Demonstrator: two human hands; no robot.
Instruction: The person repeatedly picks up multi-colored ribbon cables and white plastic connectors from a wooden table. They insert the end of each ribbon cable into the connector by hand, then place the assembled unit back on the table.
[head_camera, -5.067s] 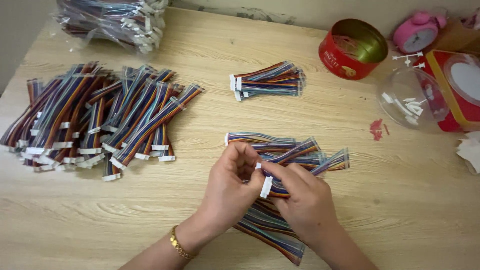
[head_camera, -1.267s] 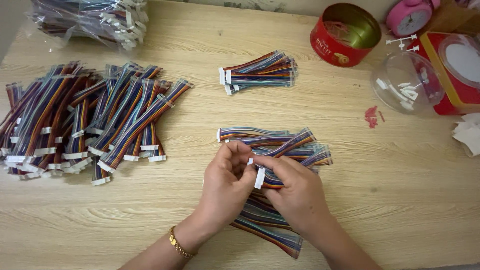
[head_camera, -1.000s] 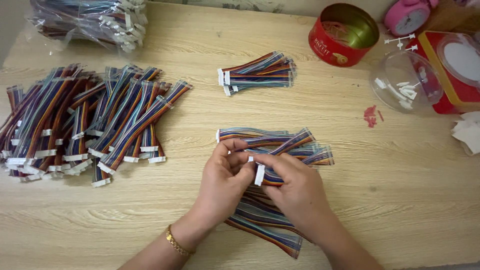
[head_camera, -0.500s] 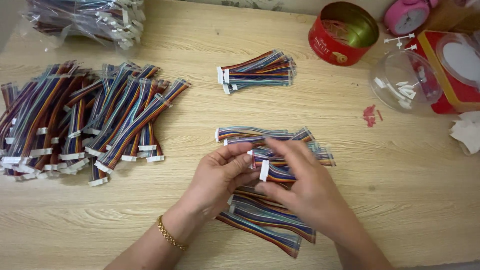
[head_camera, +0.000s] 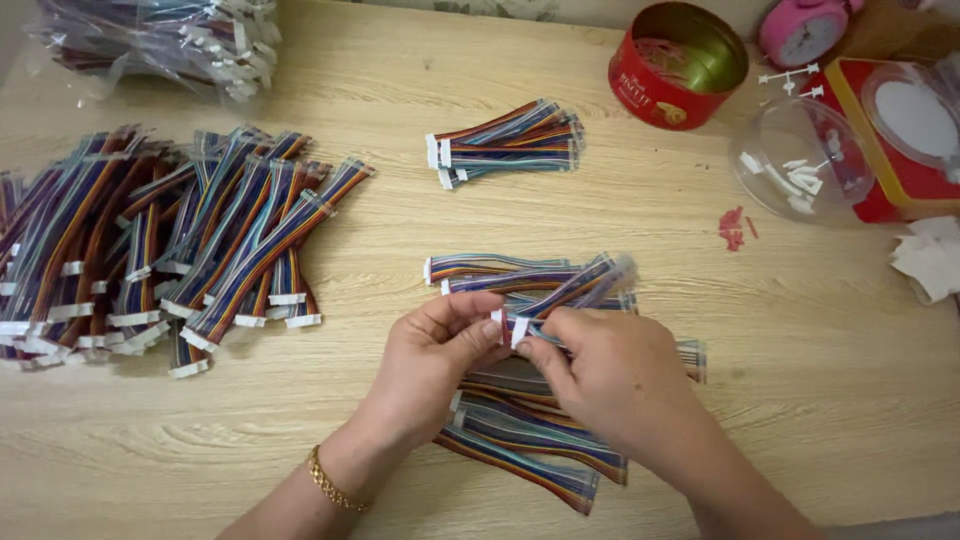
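1. We see our left hand (head_camera: 435, 350) and right hand (head_camera: 605, 375) meeting low at the centre of a wooden worktop (head_camera: 820, 330).
2. The fingers of both hands are pinched together on the white connector end of one rainbow ribbon cable (head_camera: 560, 295), which angles up to the right.
3. Under the hands lies a loose pile of cables (head_camera: 530, 450), fanned out on the worktop.
4. A small bundle (head_camera: 505, 140) rests further back, well apart.
5. A large heap of cables (head_camera: 170, 240) covers the left side.
6. At the back right stand a red tin (head_camera: 675, 65), a clear bowl (head_camera: 800, 160) and a pink clock (head_camera: 800, 30).
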